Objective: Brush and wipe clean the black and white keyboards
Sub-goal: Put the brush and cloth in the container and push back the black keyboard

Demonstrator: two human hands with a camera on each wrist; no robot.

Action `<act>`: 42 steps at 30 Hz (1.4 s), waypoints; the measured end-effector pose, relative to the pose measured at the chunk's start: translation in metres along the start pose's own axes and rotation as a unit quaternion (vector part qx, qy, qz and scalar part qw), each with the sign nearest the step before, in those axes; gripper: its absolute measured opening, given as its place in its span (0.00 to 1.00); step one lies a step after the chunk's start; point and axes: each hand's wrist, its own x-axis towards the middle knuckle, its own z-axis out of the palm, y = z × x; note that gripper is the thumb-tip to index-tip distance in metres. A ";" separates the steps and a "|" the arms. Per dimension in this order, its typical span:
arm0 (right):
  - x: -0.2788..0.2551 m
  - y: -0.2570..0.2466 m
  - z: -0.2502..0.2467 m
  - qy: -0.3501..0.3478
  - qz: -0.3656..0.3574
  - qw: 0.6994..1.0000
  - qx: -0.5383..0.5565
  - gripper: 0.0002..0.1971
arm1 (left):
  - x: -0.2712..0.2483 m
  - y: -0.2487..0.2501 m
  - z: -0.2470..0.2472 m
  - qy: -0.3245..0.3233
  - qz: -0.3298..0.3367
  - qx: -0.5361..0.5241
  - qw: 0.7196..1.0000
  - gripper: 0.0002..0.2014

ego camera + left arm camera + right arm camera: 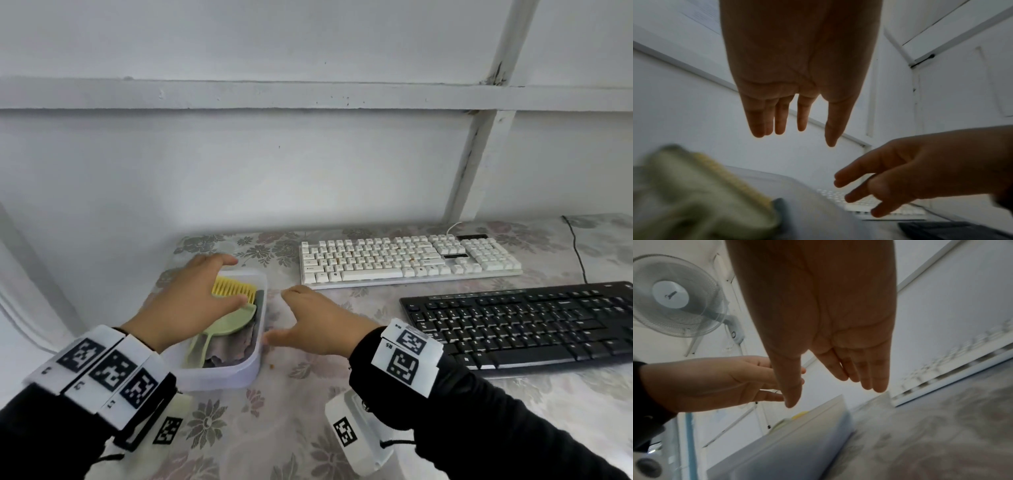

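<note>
A floral-patterned tablecloth (274, 428) covers the desk against a white wall. Left hand (191, 294) hovers spread over the translucent plastic tub (239, 377) at nine o'clock; right hand (318, 322) spread beside it. White keyboard (407, 260) at one o'clock, black keyboard (527, 322) at three.

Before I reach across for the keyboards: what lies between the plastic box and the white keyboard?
Only bare flowered tablecloth between the plastic box and the white keyboard, in the head view; the open right hand hovers nearer.
</note>
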 end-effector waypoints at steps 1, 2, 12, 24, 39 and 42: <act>-0.005 0.008 -0.005 0.009 0.007 1.000 -0.004 0.33 | 0.001 0.011 0.004 -0.001 0.011 -0.007 1.000 0.29; -0.010 0.015 -0.010 0.019 0.013 1.000 -0.007 0.33 | 0.003 0.021 0.009 -0.002 0.019 -0.013 1.000 0.29; -0.102 0.139 -0.073 0.096 0.098 0.989 0.057 0.36 | 0.000 0.127 0.081 -0.101 0.039 -0.088 0.990 0.31; -0.237 0.340 -0.148 0.156 0.241 0.953 0.100 0.37 | -0.009 0.225 0.168 -0.165 -0.054 -0.091 0.981 0.25; -0.278 0.437 -0.164 0.155 0.261 0.921 0.245 0.25 | -0.023 0.243 0.191 -0.134 -0.115 -0.180 0.968 0.48; -0.275 0.441 -0.167 0.138 0.263 0.920 0.258 0.26 | -0.023 0.243 0.193 -0.120 -0.112 -0.179 0.970 0.45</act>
